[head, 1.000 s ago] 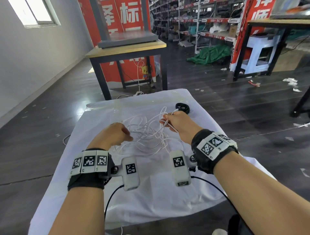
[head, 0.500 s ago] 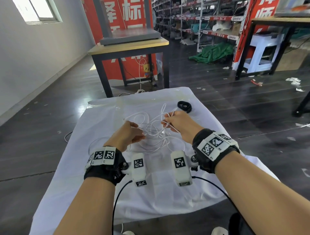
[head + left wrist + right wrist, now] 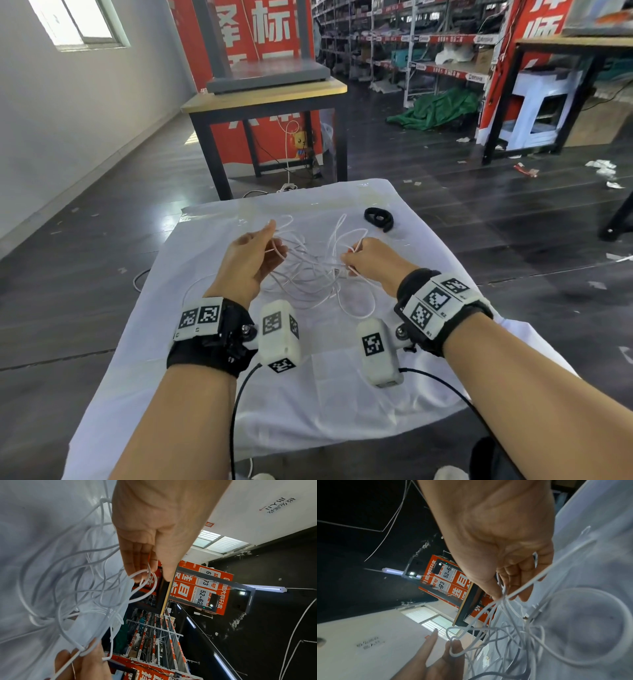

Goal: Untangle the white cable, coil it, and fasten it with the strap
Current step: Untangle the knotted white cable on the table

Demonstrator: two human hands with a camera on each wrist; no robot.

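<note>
The white cable (image 3: 308,277) lies in a loose tangle on the white cloth (image 3: 308,394), partly lifted between my hands. My left hand (image 3: 274,241) is raised over the tangle's left side. Its thumb sticks out, and a cable loop (image 3: 145,582) hangs hooked over its curled fingers (image 3: 453,647). My right hand (image 3: 349,260) pinches several strands (image 3: 503,599) between thumb and fingers at the tangle's right side. A cable plug (image 3: 528,616) dangles below that pinch. The black strap (image 3: 378,217) lies curled on the cloth beyond my right hand, untouched.
The cloth-covered table (image 3: 428,240) is small, with dark floor on all sides. A wooden table with black legs (image 3: 267,99) stands just beyond its far edge. Behind that are red banners and shelving.
My left hand has risen and moved forward, its fist loosening as it lifts a loop out of the tangle. The right hand keeps its pinch, nearly in place. The tangle is spread wider.
</note>
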